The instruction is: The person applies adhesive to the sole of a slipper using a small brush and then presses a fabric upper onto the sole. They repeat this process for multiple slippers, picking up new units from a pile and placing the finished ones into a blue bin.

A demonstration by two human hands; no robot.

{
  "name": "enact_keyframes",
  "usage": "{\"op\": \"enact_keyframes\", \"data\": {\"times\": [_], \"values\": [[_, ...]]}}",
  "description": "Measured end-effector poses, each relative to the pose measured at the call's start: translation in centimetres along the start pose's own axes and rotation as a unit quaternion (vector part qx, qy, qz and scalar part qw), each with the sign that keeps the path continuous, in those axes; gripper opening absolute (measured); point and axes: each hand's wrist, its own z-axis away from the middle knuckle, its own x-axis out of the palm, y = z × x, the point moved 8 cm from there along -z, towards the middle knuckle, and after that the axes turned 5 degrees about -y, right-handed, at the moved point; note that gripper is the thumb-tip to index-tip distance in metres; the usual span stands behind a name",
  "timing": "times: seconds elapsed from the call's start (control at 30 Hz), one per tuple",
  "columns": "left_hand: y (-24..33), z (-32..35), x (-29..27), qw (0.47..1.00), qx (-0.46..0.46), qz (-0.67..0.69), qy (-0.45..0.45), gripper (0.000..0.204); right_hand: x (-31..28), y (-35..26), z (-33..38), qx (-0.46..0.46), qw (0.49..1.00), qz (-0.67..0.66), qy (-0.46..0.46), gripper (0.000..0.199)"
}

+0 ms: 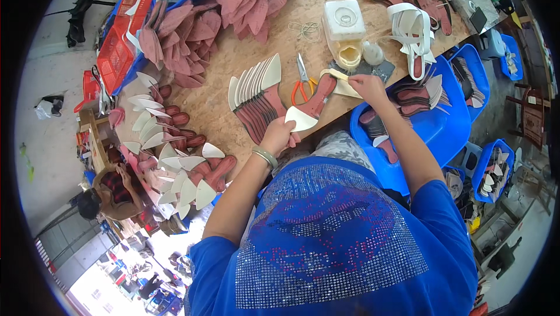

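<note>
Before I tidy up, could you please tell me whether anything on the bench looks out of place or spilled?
Nothing is spilled. The scissors lie loose among the insoles, close to the left hand. The right hand holds a brush over one sole.

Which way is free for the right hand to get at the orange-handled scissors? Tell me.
Probably yes, but not freely. The right hand is busy holding a pale strip, and the insole held by the left hand lies between it and the scissors; from above looks free.

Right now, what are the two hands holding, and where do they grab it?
The left hand holds a red shoe insole by its white pointed toe end. The right hand holds a small brush by its handle, its tip over the insole's heel end.
</note>
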Motion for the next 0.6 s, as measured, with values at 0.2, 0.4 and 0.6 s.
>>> {"op": "enact_keyframes", "data": {"times": [0.2,0.4,0.6], "values": [[0.0,0.2,0.5,1.0,0.006,-0.013,0.009,0.022,1.3,-3.2,1.2,-0.068,0.997,-0.019,-0.014,0.022],[-0.5,0.1,0.6,1.0,0.015,-0.003,0.015,0.021,2.9,-5.1,5.1,-0.065,0.994,-0.072,-0.045,0.018],[-1.2,0.2,1.1,1.0,0.004,0.008,0.027,0.022,8.7,-6.6,7.8,0.122,0.902,-0.39,-0.138,0.02]]}}
